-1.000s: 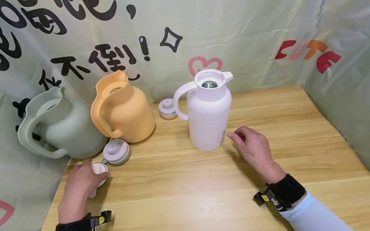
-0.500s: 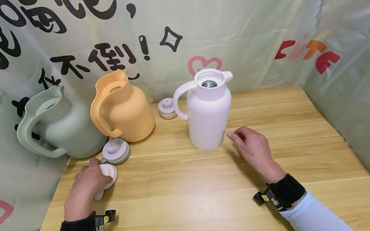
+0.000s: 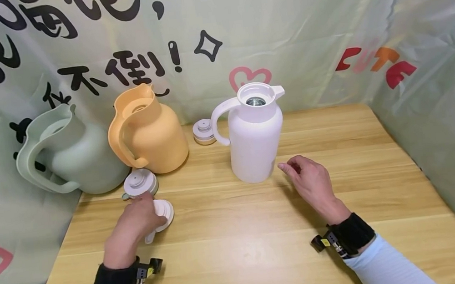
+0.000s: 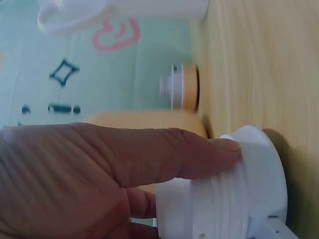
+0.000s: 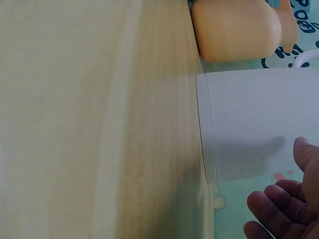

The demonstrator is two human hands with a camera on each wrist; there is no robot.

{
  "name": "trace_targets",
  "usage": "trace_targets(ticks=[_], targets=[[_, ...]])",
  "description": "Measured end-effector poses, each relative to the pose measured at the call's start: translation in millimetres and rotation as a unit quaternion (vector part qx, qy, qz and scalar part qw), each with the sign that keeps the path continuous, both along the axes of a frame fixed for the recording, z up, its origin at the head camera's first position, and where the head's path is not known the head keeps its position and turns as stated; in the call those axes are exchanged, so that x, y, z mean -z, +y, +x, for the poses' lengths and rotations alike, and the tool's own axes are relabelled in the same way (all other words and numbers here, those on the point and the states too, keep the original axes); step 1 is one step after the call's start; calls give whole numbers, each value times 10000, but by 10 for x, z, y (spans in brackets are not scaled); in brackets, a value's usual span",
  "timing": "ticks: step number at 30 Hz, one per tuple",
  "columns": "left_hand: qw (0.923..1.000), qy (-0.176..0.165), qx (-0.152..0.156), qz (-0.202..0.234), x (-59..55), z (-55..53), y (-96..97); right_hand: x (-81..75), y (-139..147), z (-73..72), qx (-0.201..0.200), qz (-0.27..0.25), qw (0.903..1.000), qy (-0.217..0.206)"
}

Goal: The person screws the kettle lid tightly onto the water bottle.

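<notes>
My left hand (image 3: pixel 138 221) grips a white jug lid (image 4: pixel 224 199) by its ridged side, the thumb pressed along it in the left wrist view. A small tab sticks out from the lid's rim toward me. The lid is held low over the table, in front of a grey-white lid (image 3: pixel 140 182). To the right, my right hand (image 3: pixel 309 184) is loosely curled with nothing in it, beside the base of a white thermos jug (image 3: pixel 256 143). That jug stands upright with its mouth uncovered, its handle to the left and its spout to the right.
An orange jug (image 3: pixel 157 139) and a pale green jug (image 3: pixel 85 160) stand at the back left, near the fabric backdrop (image 3: pixel 303 29). Behind the white jug's handle sits another lid (image 3: pixel 203 131) with an orange base. The wooden table (image 3: pixel 261 239) stretches across the front.
My left hand has moved to the right with the white lid, from beside the green jug to in front of the grey-white lid. My right hand has stayed in place.
</notes>
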State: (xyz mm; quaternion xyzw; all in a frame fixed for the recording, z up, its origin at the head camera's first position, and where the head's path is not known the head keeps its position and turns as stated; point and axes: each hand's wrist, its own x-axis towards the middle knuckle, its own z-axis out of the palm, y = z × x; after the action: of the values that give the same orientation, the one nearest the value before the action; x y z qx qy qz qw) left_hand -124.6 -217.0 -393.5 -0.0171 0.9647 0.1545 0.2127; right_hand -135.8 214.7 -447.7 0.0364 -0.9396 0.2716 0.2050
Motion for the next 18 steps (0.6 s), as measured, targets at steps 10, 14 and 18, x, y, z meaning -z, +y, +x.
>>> trace_targets(ticks=[10, 14, 18], targets=[[9969, 428, 642, 161, 75, -19, 563, 11, -32, 8, -14, 38, 10000, -77], [9956, 531, 738, 245, 80, -50, 744, 5, -39, 17, -32, 14, 9999, -106], [9945, 674, 721, 358, 106, -88, 881, 5, -48, 25, -42, -21, 9998, -209]])
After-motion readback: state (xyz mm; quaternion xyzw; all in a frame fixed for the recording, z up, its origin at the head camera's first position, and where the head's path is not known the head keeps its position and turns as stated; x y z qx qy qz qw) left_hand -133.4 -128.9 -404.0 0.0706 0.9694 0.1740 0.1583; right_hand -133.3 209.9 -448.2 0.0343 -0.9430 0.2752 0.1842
